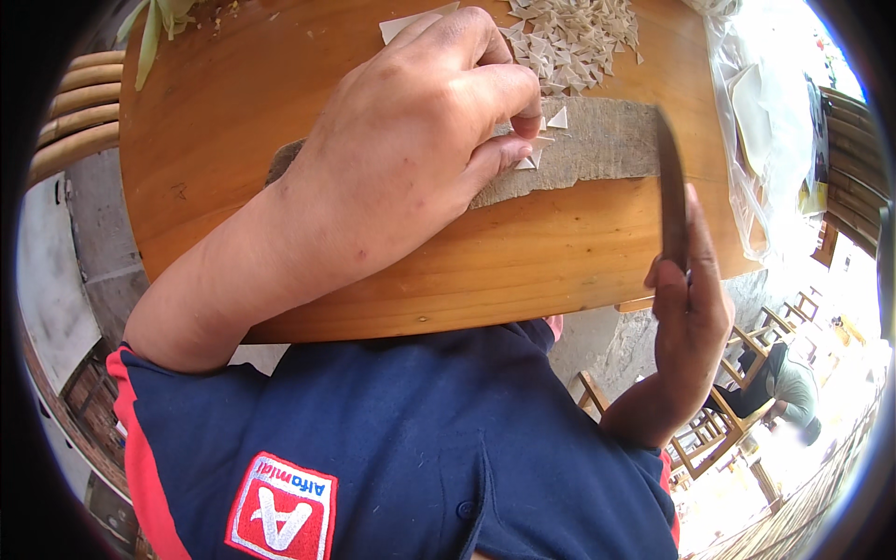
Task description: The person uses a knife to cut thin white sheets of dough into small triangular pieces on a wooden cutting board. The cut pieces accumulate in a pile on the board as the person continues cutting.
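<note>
My left hand (pixel 420 121) reaches over a worn wooden board (pixel 611 140), its fingers curled and the thumb tip bent in toward the index finger. Beside the thumb lie a few small, thin, pale triangular pieces (pixel 558 119). Whatever those fingers pinch is mostly hidden by the hand. Gripped in my right hand (pixel 693 299) is a knife (pixel 670 187) with a dark blade, held upright at the board's right end. Its tip points away from me, and the handle is mostly covered by my fingers.
A heap of pale triangular pieces (pixel 574 42) lies behind the board on the wooden table (pixel 392 289). A flat pale sheet (pixel 401 26) shows behind my left hand. Clear plastic (pixel 742 159) drapes the right edge; leaves (pixel 154 37) sit far left. Another person (pixel 789 387) is at lower right, among wooden stools.
</note>
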### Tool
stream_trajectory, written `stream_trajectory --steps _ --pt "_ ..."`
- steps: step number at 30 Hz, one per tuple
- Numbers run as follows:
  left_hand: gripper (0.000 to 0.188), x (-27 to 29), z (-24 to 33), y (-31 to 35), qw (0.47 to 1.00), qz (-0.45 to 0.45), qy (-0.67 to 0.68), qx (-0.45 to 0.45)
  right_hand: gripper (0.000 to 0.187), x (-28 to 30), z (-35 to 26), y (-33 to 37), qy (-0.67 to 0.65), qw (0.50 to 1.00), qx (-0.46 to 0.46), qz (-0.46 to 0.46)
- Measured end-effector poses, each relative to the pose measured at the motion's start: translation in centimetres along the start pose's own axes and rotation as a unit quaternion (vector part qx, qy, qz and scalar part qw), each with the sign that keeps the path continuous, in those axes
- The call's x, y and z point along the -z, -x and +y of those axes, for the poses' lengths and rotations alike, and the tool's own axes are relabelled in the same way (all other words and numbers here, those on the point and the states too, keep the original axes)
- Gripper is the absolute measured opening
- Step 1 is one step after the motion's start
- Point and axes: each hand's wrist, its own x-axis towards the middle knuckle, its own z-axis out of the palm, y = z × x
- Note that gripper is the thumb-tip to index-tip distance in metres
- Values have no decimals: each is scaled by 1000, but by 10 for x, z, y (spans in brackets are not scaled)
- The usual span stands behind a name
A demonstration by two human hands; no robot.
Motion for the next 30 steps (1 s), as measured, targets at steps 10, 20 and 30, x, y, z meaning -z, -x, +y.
stream_trajectory --steps 10,20,30 --pt "17 9 9 -3 998 -51 -23 35 56 -23 -6 -37 195 969 138 65" --pt "14 13 3 -3 994 -27 93 51 46 27 78 39 -373 906 201 -1" --pt "9 31 -7 -1 950 43 271 151 39 -130 109 -43 17 999 40 23"
